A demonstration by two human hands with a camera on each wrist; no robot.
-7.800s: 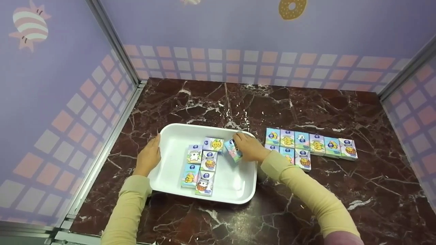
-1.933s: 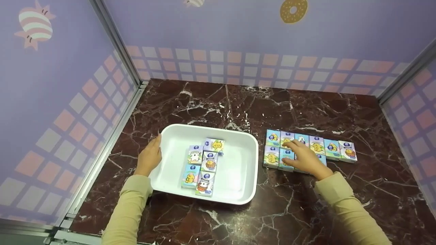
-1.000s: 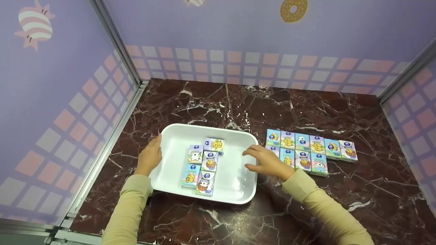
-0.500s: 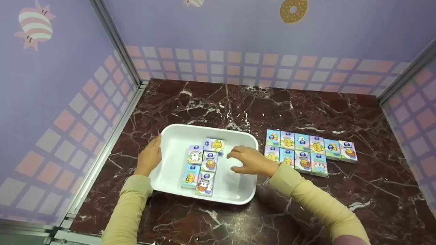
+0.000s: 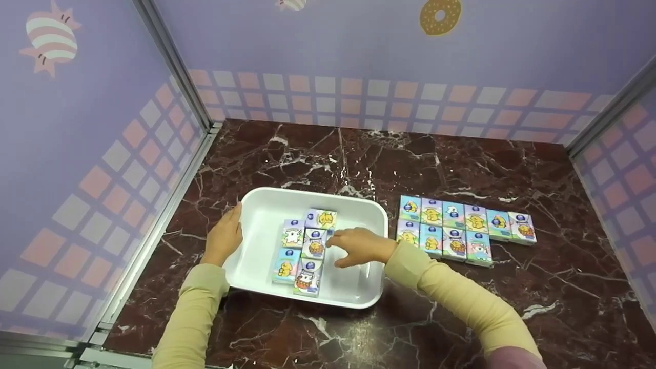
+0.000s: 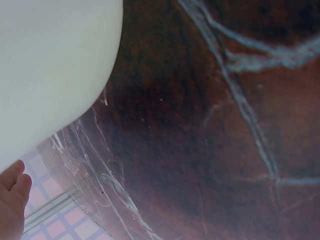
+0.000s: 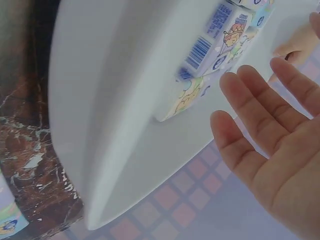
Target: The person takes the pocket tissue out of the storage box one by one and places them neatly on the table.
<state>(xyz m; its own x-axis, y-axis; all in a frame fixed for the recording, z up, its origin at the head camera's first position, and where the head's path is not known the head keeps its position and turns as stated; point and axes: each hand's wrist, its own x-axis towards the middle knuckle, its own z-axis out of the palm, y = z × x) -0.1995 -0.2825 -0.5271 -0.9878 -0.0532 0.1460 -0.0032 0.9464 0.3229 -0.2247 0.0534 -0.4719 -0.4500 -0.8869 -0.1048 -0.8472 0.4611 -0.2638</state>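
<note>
My left hand (image 5: 224,237) rests against the left rim of a white plastic tray (image 5: 256,256), its fingers straight along the outside. Inside the tray lie several small cartoon-printed packs (image 5: 307,277) that look like pocket tissues, most set upright and one turned sideways (image 5: 322,219). Over the tray's right half hovers my right hand (image 5: 361,247), fingertips close beside the middle white pack (image 5: 314,245); whether they touch it is hard to tell from above. In the right wrist view the fingers (image 7: 260,105) are spread loosely and hold nothing.
Right of the tray, two rows of similar packs (image 5: 453,212) lie edge to edge on the dark red marble table (image 5: 400,328). Purple printed panels (image 5: 328,46) with metal edge strips (image 5: 177,66) enclose the back and sides.
A pink-and-blue pack my right hand held in the tray earlier now lies at the lower row's end on the table. That hand has since come back left over the tray; the left stays put.
</note>
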